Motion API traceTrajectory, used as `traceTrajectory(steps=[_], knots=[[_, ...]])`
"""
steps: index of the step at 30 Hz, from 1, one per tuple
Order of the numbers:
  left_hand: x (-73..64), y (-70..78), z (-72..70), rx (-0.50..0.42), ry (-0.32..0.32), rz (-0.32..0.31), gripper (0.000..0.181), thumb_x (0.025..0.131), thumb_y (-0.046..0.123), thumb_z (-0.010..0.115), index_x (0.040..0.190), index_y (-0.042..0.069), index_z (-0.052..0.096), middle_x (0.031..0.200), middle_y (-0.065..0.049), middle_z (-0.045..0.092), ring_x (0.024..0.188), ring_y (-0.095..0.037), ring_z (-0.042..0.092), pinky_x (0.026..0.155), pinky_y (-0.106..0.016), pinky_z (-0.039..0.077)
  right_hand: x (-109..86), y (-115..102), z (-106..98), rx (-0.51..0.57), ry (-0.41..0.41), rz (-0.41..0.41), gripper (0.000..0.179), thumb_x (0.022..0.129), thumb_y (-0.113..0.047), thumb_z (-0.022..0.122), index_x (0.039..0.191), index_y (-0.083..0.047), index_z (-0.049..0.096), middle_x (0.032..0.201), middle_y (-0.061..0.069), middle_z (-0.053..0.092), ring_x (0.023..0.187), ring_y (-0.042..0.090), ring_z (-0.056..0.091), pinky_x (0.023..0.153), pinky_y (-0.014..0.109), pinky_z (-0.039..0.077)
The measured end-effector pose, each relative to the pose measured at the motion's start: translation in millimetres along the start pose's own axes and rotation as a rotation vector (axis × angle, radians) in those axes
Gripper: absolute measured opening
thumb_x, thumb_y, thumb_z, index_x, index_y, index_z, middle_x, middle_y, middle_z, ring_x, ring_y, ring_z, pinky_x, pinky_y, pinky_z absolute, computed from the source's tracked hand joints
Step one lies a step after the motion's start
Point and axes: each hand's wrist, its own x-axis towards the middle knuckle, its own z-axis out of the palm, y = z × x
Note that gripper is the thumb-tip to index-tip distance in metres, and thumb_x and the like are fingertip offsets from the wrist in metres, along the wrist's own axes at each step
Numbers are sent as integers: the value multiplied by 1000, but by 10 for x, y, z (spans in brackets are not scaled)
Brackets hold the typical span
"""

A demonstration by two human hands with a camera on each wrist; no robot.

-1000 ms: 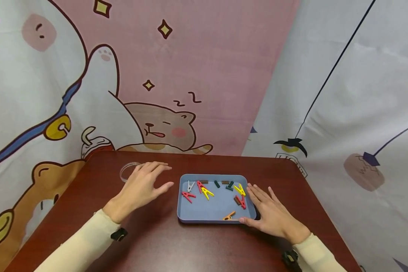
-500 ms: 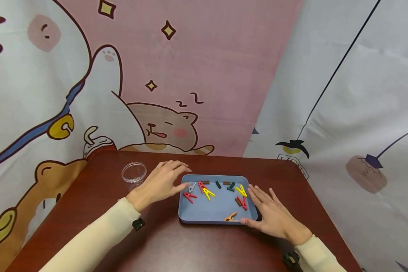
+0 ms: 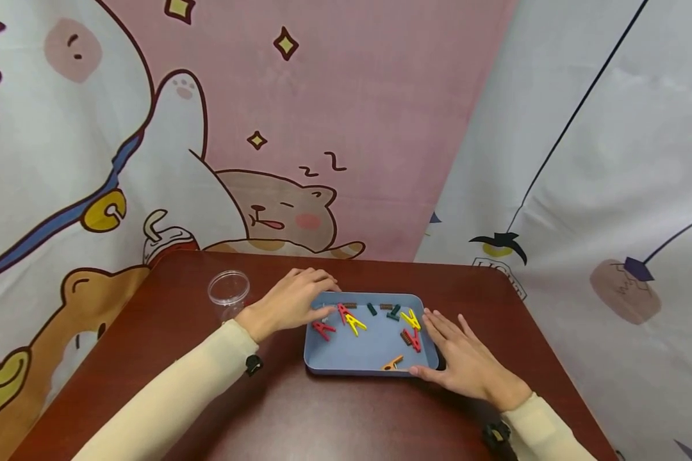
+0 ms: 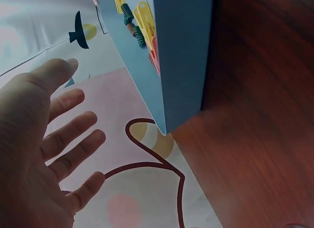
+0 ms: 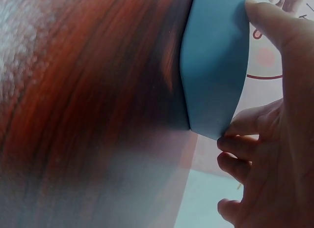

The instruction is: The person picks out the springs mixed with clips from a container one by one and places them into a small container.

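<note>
Head view: spreading empty left hand [image 3: 290, 302] by blue tray [image 3: 354, 354]; resting right hand [image 3: 469, 363], loosely extended, against its right side; likely handling light, stiff, gripping best at ends.

I record one shallow blue-grey tray [image 3: 354, 357], flat on the tabletop [image 3: 300, 422]; inside, I note red, yellow and orange clips [image 3: 355, 324] lying loose among green and brown coils [image 3: 371, 309].
</note>
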Motion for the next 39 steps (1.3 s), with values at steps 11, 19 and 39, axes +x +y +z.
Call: traceTrajectory(steps=[11,19,39], knots=[[209,-3,38,-24,-19,35,36,108,44,85,137,22,84,142,-1,80,134,-26,75,116,-59,59,29,32,-47,-3,-4,0,121,98,-90,69,178,-3,44,189,17,39,176,45,39,139,82,23],[443,35,63,-20,-83,78,28,109,39,86,133,24,85,140,0,80,134,-27,74,113,-54,59,32,43,-86,-20,-5,2,121,98,-90,69,178,-3,45,189,18,40,176,44,39,139,81,24],[882,105,289,-48,-301,55,20,107,25,88,127,25,90,140,4,82,134,-20,75,130,-67,50,23,11,-25,-3,-18,-1,123,97,-92,68,177,-3,45,189,18,41,175,45,40,139,81,23]])
